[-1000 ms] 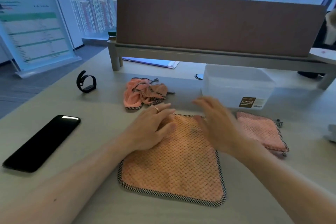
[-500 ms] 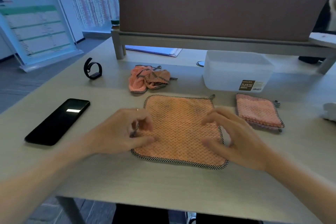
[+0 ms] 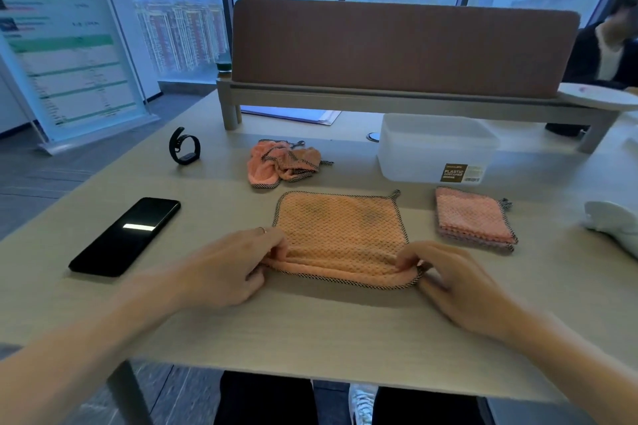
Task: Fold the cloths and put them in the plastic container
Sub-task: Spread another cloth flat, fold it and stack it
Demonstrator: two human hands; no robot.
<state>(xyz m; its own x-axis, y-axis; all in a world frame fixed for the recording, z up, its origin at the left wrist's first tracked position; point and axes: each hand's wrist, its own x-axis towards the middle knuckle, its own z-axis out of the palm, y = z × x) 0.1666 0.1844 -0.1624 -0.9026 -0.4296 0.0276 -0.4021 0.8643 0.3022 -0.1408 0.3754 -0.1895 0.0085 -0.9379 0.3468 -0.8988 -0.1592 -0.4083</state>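
Observation:
An orange cloth (image 3: 340,227) with a checked border lies on the table in front of me, its near edge lifted and rolled up. My left hand (image 3: 228,265) pinches the near left corner and my right hand (image 3: 445,274) pinches the near right corner. A folded pink cloth (image 3: 473,217) lies to the right. A crumpled pink cloth (image 3: 281,162) sits behind the orange one. The white plastic container (image 3: 435,148) stands at the back right, no cloth visible inside it.
A black phone (image 3: 126,234) lies on the left, a black wristband (image 3: 184,146) behind it. A white object (image 3: 614,224) sits at the right edge. A brown desk divider (image 3: 404,48) on a raised shelf closes the back. A person sits at far right.
Both hands moved from the cloth's middle to its near corners, gripped them and lifted the near edge. The camera view has drawn back.

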